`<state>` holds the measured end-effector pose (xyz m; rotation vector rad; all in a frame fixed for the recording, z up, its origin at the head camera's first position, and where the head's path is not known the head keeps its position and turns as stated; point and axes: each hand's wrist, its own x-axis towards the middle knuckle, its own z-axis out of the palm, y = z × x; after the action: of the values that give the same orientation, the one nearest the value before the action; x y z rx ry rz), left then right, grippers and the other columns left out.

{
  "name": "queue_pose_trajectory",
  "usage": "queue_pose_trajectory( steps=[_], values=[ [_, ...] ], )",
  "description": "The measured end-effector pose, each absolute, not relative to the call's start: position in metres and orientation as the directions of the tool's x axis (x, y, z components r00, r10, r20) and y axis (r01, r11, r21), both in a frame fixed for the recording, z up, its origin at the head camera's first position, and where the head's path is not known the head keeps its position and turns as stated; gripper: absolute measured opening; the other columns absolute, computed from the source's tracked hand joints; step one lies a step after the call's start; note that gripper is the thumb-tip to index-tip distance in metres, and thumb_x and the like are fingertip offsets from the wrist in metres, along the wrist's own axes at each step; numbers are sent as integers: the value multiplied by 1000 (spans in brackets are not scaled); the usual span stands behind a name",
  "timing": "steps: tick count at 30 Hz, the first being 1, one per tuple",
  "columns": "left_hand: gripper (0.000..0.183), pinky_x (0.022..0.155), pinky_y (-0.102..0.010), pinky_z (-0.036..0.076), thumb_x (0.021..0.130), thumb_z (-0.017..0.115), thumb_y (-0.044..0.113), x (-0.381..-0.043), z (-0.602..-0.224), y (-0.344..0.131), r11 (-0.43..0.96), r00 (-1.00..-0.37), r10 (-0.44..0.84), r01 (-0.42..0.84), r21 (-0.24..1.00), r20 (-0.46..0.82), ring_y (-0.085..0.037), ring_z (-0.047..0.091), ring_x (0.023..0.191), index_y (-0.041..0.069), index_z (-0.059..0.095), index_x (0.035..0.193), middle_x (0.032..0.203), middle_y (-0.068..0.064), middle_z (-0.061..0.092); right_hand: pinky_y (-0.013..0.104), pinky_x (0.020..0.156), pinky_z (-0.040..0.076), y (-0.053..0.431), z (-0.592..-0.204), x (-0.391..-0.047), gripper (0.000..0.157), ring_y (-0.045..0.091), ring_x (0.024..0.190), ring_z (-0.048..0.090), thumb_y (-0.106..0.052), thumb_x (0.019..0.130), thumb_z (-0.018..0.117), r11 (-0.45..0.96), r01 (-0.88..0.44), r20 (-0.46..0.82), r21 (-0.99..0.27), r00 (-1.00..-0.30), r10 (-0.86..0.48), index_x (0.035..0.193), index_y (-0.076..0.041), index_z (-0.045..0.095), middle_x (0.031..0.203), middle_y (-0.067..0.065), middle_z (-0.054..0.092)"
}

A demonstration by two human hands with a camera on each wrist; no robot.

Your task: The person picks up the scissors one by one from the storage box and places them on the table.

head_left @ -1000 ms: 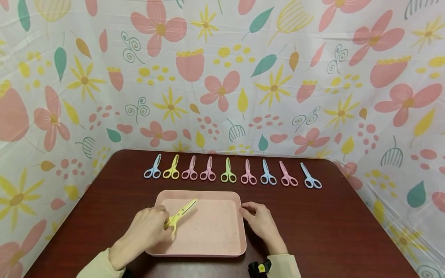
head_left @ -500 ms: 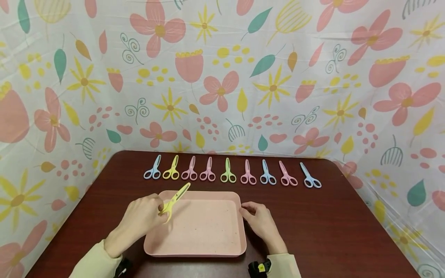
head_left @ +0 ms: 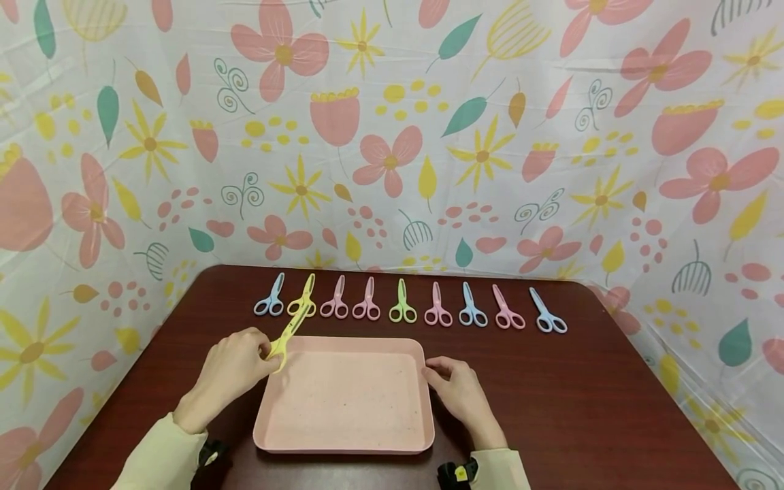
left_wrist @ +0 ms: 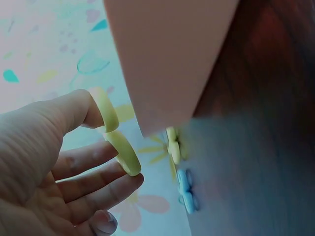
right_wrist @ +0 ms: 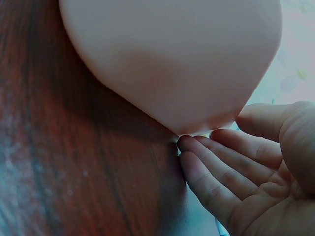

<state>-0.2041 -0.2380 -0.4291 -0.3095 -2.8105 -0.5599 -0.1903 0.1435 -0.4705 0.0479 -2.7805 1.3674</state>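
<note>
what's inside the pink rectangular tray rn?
Nothing lies inside the pink rectangular tray; its speckled floor shows bare. The left hand holds the yellow plastic scissors above the tray's far-left corner. The right hand touches its right rim.

The head camera looks forward and down over the whole counter (head_left: 612, 408), while both wrist cameras sit very close, each facing a corner of the same pink tray (head_left: 349, 401)

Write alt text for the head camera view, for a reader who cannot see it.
A left hand holds yellow scissors above the far left corner of an empty pink tray while the right hand touches its right rim. Nine coloured scissors line the dark table behind.
</note>
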Motion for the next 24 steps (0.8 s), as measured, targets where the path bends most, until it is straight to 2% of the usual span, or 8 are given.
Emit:
queue_pose_trajectory(
  steps=[17,24],
  values=[
    [16,46,-35,36,78,74,22,-240,-427,-287,909,-984,52,116,401,169,-20,46,52,11,65,70,64,0,55,38,76,53,142,-470,-190,19,18,89,67,-18,92,68,619,-52,58,-783,-998,-11,106,-6,72,99,5,71],
    [25,44,-33,32,79,72,22,-262,-433,-300,919,-990,52,100,381,135,-19,43,49,12,58,62,56,0,47,38,74,54,143,-469,-190,20,18,88,67,-18,92,68,623,-52,56,-780,-998,-14,106,-5,72,99,6,71]
  ],
)
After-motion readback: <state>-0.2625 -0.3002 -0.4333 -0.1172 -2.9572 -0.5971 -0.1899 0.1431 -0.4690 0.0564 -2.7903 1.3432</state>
